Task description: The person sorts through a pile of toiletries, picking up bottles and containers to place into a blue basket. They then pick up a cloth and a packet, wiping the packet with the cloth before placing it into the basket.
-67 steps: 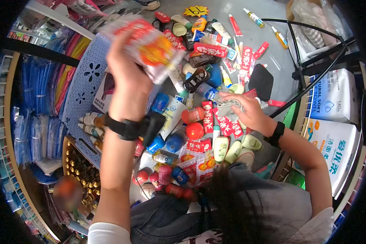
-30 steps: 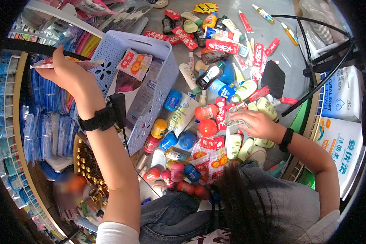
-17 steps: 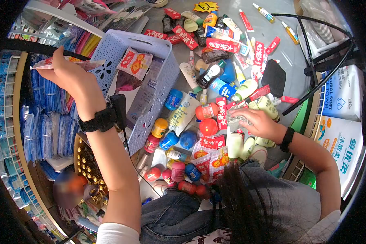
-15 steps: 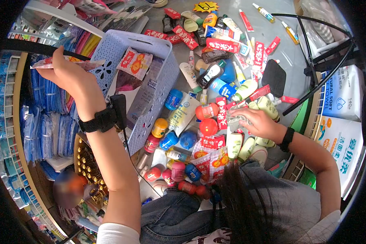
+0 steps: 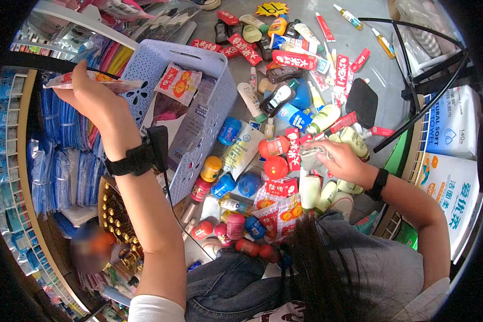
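Note:
My left hand (image 5: 94, 99) is raised at the left beside the basket, closed on a red-and-white plastic packet (image 5: 127, 85) that lies nearly edge-on to me. My right hand (image 5: 346, 161) grips a crumpled greyish cloth (image 5: 312, 152) over the pile of small goods. Just under it stands a pale green bottle (image 5: 309, 192), with a red box (image 5: 293, 153) to the left of the cloth. A similar packet (image 5: 178, 83) with orange cartoon figures rests inside the lavender plastic basket (image 5: 220, 88).
Toothpaste boxes, tubes and bottles (image 5: 279, 99) cover the grey floor ahead. Blue plastic-wrapped packs (image 5: 64, 177) fill the left shelf. A black stand (image 5: 408, 70) and towel packs (image 5: 451, 126) are at the right. Round colourful containers (image 5: 235, 225) lie near my legs.
My left hand and its packet have shifted slightly right, and the packet's face shows a little more. My right hand stays almost in place; the pale green bottle's label no longer shows.

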{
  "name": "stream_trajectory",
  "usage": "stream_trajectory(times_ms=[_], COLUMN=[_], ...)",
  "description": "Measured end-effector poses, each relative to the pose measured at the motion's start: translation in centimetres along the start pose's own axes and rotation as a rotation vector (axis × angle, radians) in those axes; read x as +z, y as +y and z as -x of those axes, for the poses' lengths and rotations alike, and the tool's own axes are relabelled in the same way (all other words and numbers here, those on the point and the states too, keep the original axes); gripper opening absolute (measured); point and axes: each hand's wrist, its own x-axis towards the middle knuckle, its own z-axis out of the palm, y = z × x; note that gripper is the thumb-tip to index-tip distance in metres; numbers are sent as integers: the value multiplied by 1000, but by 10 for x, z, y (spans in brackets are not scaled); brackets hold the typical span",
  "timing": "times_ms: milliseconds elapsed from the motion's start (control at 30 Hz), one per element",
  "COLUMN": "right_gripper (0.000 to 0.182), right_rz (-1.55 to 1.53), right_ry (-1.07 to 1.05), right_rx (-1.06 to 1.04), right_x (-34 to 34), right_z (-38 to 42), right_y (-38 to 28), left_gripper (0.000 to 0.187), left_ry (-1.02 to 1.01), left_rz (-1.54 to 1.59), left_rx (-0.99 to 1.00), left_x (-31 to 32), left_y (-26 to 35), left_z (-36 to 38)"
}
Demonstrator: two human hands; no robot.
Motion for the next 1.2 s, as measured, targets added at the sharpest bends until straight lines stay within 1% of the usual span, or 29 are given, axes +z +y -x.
stream_trajectory(times_ms=[33, 133, 233, 333, 433, 567, 633, 733, 833, 933, 967, 1067, 1133, 1167, 1200], right_gripper=[26, 26, 26, 26, 26, 25, 25, 25, 26, 27, 27, 28, 28, 28, 29], right_rz=[1, 4, -22, -34, -29, 0, 7, 14, -18, -16, -23, -61, -44, -34, -22], right_ry=[5, 6, -14, -15, -26, -48, -77, -143, -222, -280, -303, -334, -349, -358, -369], right_rx=[4, 4, 40, 36, 15, -45, -38, -15, 3, 5, 16, 1, -25, -6, 11], right_x=[1, 1, 0, 3, 6, 9, 14, 25, 41, 50, 52, 56, 55, 53, 50], right_z=[0, 0, 0, 2, 2, 1, 1, 1, 0, -2, -2, -3, -4, -5, -6], right_y=[1, 2, 0, 2, 4, 5, 9, 14, 15, 6, 3, -2, -3, -4, -6], left_gripper=[34, 31, 41, 39, 29, 27, 24, 23, 30, 30, 40, 48, 54, 57, 58], left_ry=[19, 5, -24, -10, 19, 35, 51, 41, -47, -29, -82, -372, -300, -261, -215], left_rz=[7, -2, -30, -32, 16, 12, -10, 38, 141, 109, 188, 349, 273, 237, 99], left_rx=[3, -9, -81, -88, -93, -103, -117, -314, -630, -859, -893, -899, -1104, -1204, -1198], left_x=[0, 0, 3, 2, 2, 3, 3, -5, -12, -12, -16, -29, -52, -60, -65], left_y=[-2, -1, 7, 2, -7, -8, -11, -27, -39, -42, -58, -111, -156, -174, -181], left_z=[-2, 0, 6, 4, -1, 1, -1, -14, -20, -15, -19, -27, -22, -19, -14])
